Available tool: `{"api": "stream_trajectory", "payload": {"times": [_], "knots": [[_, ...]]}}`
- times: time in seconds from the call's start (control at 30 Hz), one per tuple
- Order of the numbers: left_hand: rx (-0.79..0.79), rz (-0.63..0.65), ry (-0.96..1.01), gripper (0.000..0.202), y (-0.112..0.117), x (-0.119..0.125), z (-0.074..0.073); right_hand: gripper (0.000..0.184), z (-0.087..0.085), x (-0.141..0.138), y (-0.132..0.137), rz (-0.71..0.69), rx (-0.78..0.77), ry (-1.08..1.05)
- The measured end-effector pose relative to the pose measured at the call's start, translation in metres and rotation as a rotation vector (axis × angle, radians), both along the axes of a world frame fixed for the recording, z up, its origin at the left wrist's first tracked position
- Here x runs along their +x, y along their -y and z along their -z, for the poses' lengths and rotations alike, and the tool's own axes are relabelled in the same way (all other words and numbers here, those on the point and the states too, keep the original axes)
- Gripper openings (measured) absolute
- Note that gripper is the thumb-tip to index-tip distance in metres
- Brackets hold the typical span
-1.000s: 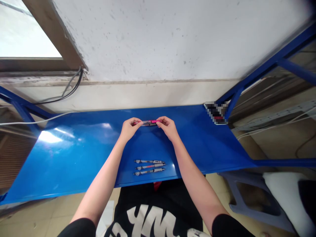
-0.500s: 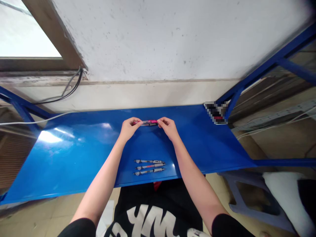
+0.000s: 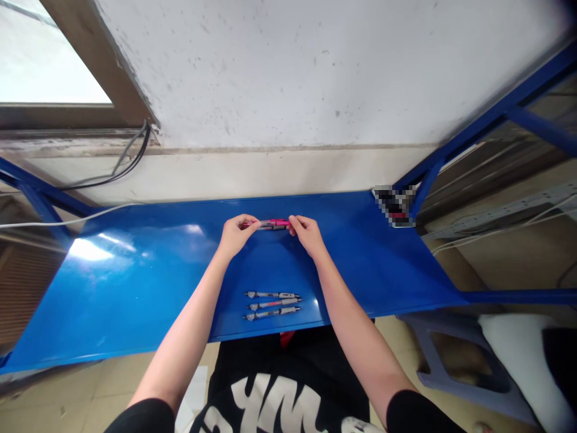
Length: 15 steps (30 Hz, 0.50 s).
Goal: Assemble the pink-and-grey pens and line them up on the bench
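My left hand point(image 3: 236, 236) still pinches the pen bunch point(image 3: 278, 222) over the desk point(image 3: 157, 288)'s far half. My right hand point(image 3: 310, 234) is slightly farther out, at its right end; can't tell if pinching. Three loose pens point(image 3: 274, 304) unmoved.

Left arm point(image 3: 192, 325) and right arm point(image 3: 356, 322) stretch forward, bare below the sleeves, slanting inward. The left hand point(image 3: 238, 233) pinches thumb against fingers; the right hand point(image 3: 309, 232) mirrors it, fingers curled, just apart from the left.
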<state>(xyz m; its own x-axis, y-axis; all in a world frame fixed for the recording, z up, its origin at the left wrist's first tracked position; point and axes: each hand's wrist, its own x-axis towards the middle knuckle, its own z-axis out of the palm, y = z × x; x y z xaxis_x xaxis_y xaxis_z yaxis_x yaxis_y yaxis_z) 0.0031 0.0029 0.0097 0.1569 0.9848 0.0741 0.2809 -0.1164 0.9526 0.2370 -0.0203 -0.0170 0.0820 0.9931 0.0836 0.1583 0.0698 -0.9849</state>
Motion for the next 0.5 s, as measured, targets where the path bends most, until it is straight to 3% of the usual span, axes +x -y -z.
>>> {"api": "stream_trajectory", "payload": {"times": [0.13, 0.23, 0.4, 0.5], "knots": [[0.012, -0.008, 0.009, 0.024, -0.0006, -0.0002, 0.0011, 0.038, 0.0016, -0.002, -0.0011, -0.024, 0.023, -0.119], [0.008, 0.0, 0.004, 0.025, -0.0004, -0.0001, 0.0013, 0.035, -0.0003, -0.0022, 0.0001, -0.024, 0.044, -0.081], [0.001, 0.014, 0.02, 0.026, 0.0, 0.0008, 0.0016, 0.049, -0.0038, -0.0012, 0.0015, -0.021, -0.019, 0.01], [0.005, -0.011, 0.02, 0.025, -0.0007, 0.0003, 0.0023, 0.041, -0.0018, -0.0021, -0.0001, -0.017, -0.004, -0.052]]}}
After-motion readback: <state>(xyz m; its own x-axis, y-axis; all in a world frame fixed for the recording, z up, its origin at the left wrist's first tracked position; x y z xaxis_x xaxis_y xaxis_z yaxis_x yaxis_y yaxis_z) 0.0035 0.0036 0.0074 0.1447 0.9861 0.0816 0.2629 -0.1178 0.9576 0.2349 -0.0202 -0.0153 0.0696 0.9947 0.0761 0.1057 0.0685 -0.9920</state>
